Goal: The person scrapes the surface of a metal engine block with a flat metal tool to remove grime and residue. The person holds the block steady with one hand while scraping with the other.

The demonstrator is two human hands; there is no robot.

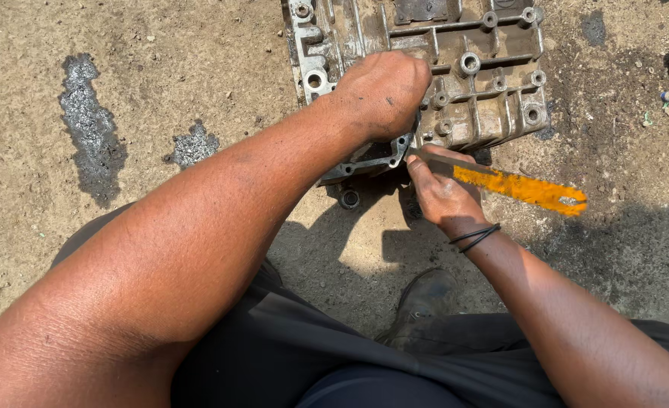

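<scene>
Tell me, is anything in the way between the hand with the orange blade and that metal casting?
Nothing visible stands between them. The right hand holds the orange-painted blade with its bare metal tip already up against the near edge of the grey metal casting. The left hand rests on the casting just beside that spot, not across the blade's path.

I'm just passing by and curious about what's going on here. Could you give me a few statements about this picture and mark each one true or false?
1. The left hand rests on a grimy metal casting. True.
2. The right hand holds a blue screwdriver. False: it holds a flat blade tool with orange paint.
3. The casting lies on a wooden workbench. False: it lies on bare dirt ground.
4. Dark bands circle the right wrist. True.
5. The tool's tip meets the casting's near edge. True.
</scene>
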